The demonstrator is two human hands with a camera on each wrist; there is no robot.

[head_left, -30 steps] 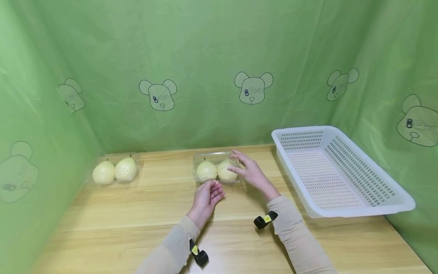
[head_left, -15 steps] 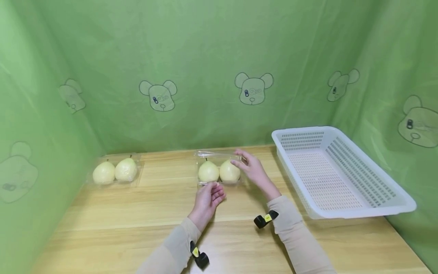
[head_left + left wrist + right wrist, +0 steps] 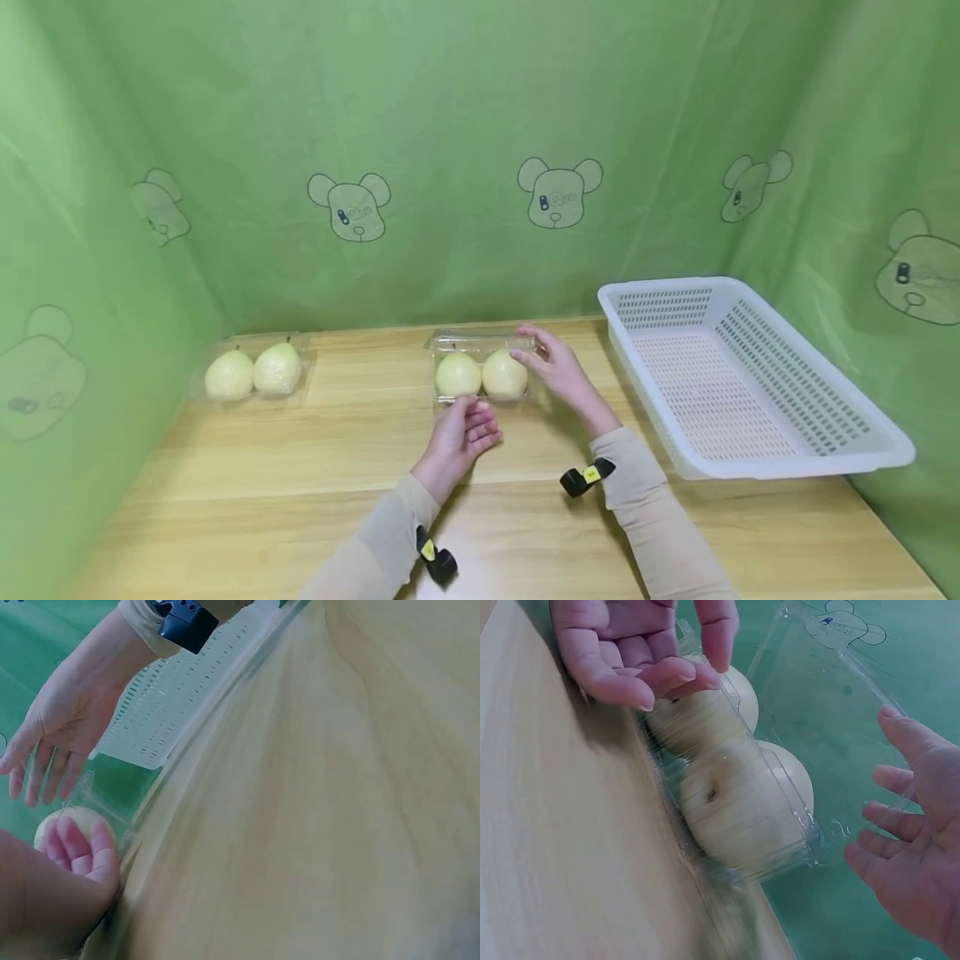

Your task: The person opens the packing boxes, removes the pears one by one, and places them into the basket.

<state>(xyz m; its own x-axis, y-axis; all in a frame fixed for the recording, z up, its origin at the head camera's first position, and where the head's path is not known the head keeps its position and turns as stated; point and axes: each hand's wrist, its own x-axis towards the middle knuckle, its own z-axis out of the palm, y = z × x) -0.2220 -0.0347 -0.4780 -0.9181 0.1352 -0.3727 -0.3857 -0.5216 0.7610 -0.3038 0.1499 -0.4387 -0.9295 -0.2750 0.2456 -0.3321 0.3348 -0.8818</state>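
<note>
A clear plastic clamshell box (image 3: 480, 400) holds two pale yellow pears (image 3: 457, 377) at the table's back middle. Its hinged lid (image 3: 855, 697) stands raised away from the pears in the right wrist view. My left hand (image 3: 455, 437) is at the box's front rim, thumb and forefinger pinching the edge, other fingers curled loosely. My right hand (image 3: 558, 371), fingers spread and fairly straight, touches the lid at the box's right side. In the left wrist view, the right hand (image 3: 75, 712) appears above a pear (image 3: 82, 825) that the left hand (image 3: 79, 859) partly covers.
A second clear box (image 3: 303, 367) with two pears stands at the table's back left. A large white slotted basket (image 3: 641, 392) occupies the right side. Green curtains (image 3: 450, 108) surround the wooden table (image 3: 247, 517) at the back and sides.
The box's lid has swung up and back off the pears, with my right hand moving slightly right alongside it. My left hand has stayed at the front rim.
</note>
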